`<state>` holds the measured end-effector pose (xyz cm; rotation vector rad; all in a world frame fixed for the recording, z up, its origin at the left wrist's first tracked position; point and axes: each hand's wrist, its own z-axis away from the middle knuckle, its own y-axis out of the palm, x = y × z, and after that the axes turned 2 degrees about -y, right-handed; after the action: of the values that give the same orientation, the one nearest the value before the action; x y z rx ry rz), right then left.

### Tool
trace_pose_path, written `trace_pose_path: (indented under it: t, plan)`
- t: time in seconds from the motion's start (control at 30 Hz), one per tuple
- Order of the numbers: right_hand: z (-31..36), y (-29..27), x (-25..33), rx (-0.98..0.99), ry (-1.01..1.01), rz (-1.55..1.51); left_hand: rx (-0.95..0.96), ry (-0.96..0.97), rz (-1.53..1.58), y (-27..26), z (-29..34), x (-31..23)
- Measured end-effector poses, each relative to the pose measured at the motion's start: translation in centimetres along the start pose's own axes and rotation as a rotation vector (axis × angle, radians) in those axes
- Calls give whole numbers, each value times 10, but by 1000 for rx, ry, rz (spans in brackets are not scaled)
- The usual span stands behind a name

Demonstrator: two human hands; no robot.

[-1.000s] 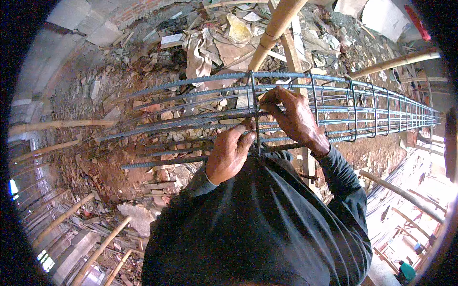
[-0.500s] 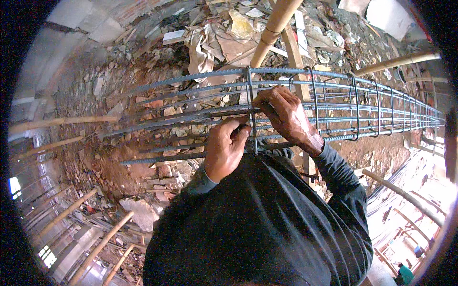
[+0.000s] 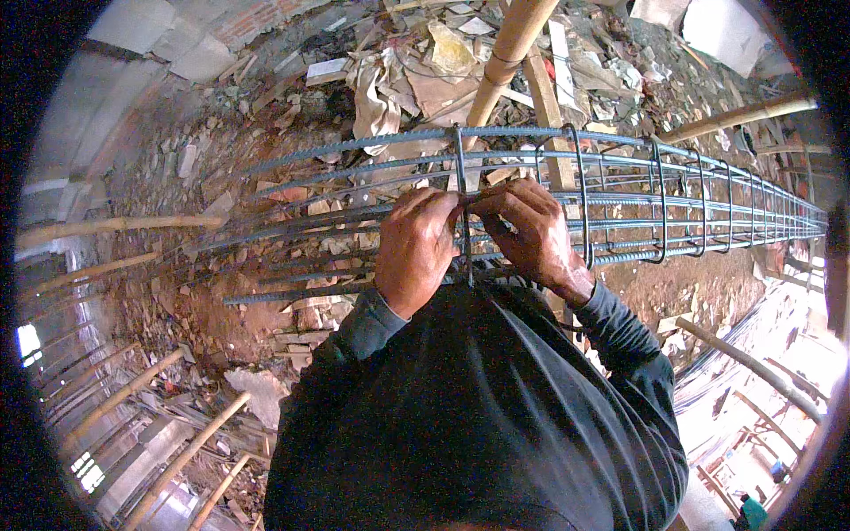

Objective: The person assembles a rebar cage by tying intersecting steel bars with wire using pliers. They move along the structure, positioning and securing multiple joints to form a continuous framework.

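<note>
Moved upward since half a second ago: left hand [image 3: 413, 254], now drawn level with right hand [image 3: 531, 232] at a dark metal hoop [image 3: 459, 159], middle of the frame. Fingertips of both brought in close together from either side of that hoop, where crossed by blue-grey ribbed bars [image 3: 381, 139]. Cannot tell whether clamped on hoop, on bar or on something thin between, with the contact hidden by the fingers. Running from left of centre and narrowing toward the right edge, all those bars together as one long cage [image 3: 620, 201]. Around the same bars, more dark hoops [image 3: 582, 177], spaced out to the right. Below the hands, a black shirt [image 3: 469, 416] with long dark sleeves [image 3: 633, 341], filling the lower middle. Beyond the cage, a thick bamboo pole [image 3: 509, 66] slanting down from the top edge, just beside a wooden plank [image 3: 544, 97]. Farther out, rubble [image 3: 305, 106] strewn over reddish ground [image 3: 235, 332], with a pale crumpled cloth [image 3: 376, 102] at upper middle. More bamboo poles [image 3: 188, 458] at lower left. At the lower right edge, small and far off, a person in green [image 3: 753, 513].
</note>
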<state>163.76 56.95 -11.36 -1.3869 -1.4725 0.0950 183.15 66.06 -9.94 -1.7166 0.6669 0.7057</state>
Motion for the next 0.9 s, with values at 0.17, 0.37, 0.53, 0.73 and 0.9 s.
trace_pose_path:
  t: [0.17, 0.37, 0.53, 0.73, 0.9]
  plan:
    - [6, 6, -6, -35, -101, 42, -29, 2, 71, 1, -12, -3]
    - [12, 7, -11, -54, -89, 5, -26, -195, 359, -1, 6, -6]
    - [11, 4, -13, -8, -218, 73, 24, -222, 515, -1, 19, -3]
    - [-4, -7, -5, 96, -359, 159, -70, -171, 551, 10, 26, -13]
    - [-32, -28, -6, 191, -544, 236, -29, -123, 272, 3, 23, -15]
